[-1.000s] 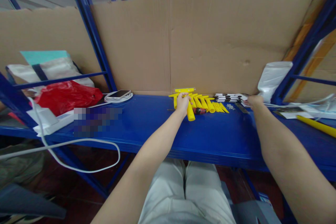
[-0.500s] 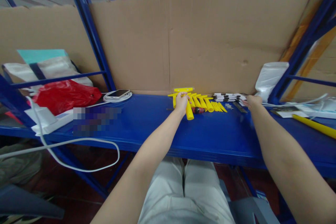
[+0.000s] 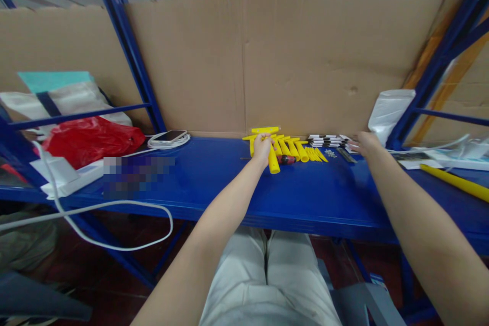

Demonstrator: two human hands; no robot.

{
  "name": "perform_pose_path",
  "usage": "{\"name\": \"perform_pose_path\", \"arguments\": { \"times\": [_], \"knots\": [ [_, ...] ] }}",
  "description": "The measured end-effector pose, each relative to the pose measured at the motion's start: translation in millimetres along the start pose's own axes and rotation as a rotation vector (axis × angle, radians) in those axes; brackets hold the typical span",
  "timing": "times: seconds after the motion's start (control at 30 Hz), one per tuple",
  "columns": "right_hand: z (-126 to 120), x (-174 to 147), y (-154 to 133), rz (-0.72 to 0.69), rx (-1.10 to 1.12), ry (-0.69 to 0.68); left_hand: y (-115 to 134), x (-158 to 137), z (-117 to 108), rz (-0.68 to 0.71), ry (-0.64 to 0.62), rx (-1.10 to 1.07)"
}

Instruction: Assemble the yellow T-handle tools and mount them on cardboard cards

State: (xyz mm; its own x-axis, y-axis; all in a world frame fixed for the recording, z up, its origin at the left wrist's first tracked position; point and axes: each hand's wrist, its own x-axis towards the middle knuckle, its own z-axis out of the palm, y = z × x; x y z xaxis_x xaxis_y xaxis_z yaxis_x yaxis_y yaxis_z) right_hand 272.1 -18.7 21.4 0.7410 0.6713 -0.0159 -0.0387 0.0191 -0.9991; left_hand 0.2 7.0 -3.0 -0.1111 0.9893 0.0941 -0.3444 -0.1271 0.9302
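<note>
The left hand (image 3: 262,150) is wrapped round a yellow plastic handle (image 3: 274,164) over the blue table (image 3: 214,178), best held steady, I think, while the right hand (image 3: 367,143), whose grip I can't tell, goes gently near the far black-and-white stack (image 3: 324,141).

On the bench (image 3: 214,183), a phone (image 3: 171,136) lies left of the T-pieces (image 3: 294,151). To their right lie wedges (image 3: 316,155), then small parts (image 3: 330,153). Behind them all stands cardboard (image 3: 191,71).
</note>
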Motion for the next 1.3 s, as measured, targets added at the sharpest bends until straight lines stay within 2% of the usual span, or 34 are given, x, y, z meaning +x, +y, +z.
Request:
{"name": "perform_pose_path", "arguments": {
  "times": [0.13,0.23,0.47,0.57,0.7,1.0,1.3],
  "knots": [
    [1.9,-17.2,-0.2,-0.035,0.001,-0.148,-1.7,0.4,0.7,0.003,-0.001,0.010],
    [10.7,-31.2,2.5,-0.108,-0.115,-0.318,-1.9,-1.4,1.3,-0.016,0.010,0.016],
    [42.4,-64.7,14.6,-0.544,-0.428,-0.607,2.3,-8.4,1.5,-0.140,-0.093,-0.022],
    [50.4,-71.5,24.1,-0.744,-0.619,-0.735,3.3,-7.1,1.0,-0.182,-0.127,0.040],
    [55.8,-74.0,34.9,-0.882,-0.873,-0.877,4.1,-5.2,-0.8,-0.235,-0.190,0.136],
    [65.3,-81.0,46.7,-0.857,-1.068,-0.855,9.8,-12.5,-1.1,-0.261,-0.387,0.307],
    [67.9,-87.4,52.4,-0.922,-1.092,-0.815,8.2,-12.9,-1.6,-0.214,-0.405,0.365]
  ]
}}
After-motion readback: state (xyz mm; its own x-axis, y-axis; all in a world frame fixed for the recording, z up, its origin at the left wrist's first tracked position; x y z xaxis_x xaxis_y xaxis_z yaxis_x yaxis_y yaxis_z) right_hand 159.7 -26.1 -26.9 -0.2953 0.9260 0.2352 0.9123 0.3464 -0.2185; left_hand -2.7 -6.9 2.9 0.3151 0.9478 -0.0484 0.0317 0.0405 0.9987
